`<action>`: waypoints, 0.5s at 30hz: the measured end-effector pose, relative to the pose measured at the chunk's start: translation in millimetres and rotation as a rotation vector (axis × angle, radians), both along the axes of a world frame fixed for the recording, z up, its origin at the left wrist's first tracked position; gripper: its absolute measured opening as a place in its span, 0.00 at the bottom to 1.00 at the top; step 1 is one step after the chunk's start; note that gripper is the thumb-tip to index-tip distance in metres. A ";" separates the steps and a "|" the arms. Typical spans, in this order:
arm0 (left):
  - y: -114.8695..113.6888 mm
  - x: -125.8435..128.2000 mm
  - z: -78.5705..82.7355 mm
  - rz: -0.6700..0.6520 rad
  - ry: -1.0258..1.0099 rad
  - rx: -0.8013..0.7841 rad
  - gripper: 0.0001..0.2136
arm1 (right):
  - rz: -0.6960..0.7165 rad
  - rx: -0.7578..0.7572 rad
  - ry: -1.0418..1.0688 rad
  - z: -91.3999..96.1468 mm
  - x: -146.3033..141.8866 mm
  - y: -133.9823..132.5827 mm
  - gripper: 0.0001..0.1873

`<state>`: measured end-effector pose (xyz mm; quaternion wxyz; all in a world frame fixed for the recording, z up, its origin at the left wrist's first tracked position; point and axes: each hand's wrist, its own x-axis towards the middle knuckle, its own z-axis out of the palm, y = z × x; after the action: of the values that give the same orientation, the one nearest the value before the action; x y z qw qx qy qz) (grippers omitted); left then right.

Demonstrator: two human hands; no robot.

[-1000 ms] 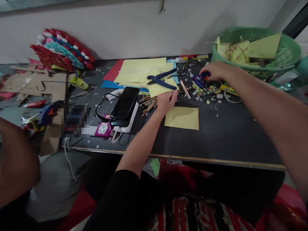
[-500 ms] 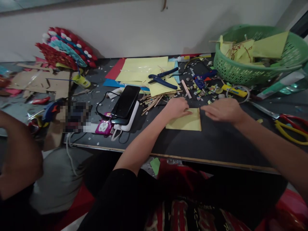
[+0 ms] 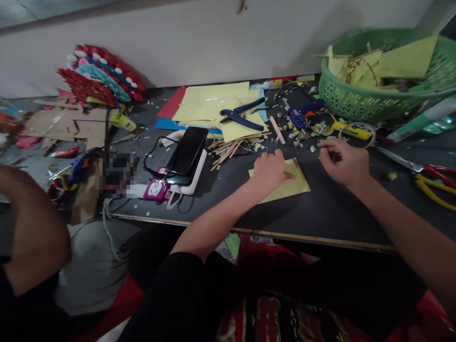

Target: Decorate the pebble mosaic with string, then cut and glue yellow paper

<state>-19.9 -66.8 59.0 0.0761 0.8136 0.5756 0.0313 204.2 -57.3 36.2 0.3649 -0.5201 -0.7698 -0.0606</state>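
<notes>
A small yellow paper sheet (image 3: 290, 185) lies on the black table (image 3: 331, 209), turned at a slant. My left hand (image 3: 270, 170) rests on its left part, fingers curled and pressing it down. My right hand (image 3: 344, 159) hovers just right of the sheet, fingers bent in a loose pinch; whether it holds anything is not clear. A blue glue gun (image 3: 301, 115) lies farther back among coloured scraps.
A green basket (image 3: 377, 102) of yellow paper stands at the back right. Blue pliers (image 3: 240, 116) lie on yellow sheets (image 3: 213, 102). A phone (image 3: 187, 151) sits on a power bank beside thin sticks (image 3: 228, 147). Scissors (image 3: 432, 183) lie at right. Another person's arm (image 3: 32, 232) is at left.
My right hand left the glue gun and came back toward the yellow sheet. My left hand moved from the sticks onto the sheet, which has turned to a slant.
</notes>
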 end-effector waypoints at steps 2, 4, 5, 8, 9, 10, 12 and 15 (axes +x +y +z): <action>3.1 -2.1 -1.6 0.001 -0.008 -0.013 0.35 | 0.013 -0.001 -0.024 6.3 -9.4 -2.5 0.11; 10.1 -7.5 -6.8 -0.006 -0.036 -0.008 0.37 | 0.037 -0.032 -0.080 13.3 -18.7 -4.1 0.10; 14.0 -10.4 -10.5 -0.003 -0.060 0.009 0.37 | 0.049 -0.075 -0.123 16.2 -23.0 -4.7 0.09; 23.0 -16.7 -22.3 0.043 -0.155 0.137 0.34 | 0.047 -0.257 -0.266 20.2 -33.4 -5.9 0.07; 25.0 -17.9 -25.4 0.080 -0.197 0.203 0.33 | 0.028 -0.312 -0.299 20.2 -36.3 -6.5 0.08; 26.5 -18.8 -27.6 0.119 -0.234 0.264 0.32 | 0.008 -0.360 -0.319 19.8 -39.0 -7.3 0.08; 29.0 -20.5 -29.2 0.182 -0.279 0.325 0.28 | -0.039 -0.422 -0.341 19.2 -44.2 -10.1 0.10; 33.1 -24.2 -25.9 0.234 -0.279 0.309 0.24 | -0.094 -0.415 -0.417 21.5 -52.3 -15.6 0.13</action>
<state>-44.1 -33.7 33.0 0.0255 0.7312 0.6382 0.2395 151.9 -72.9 57.7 0.0816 -0.5951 -0.7991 -0.0243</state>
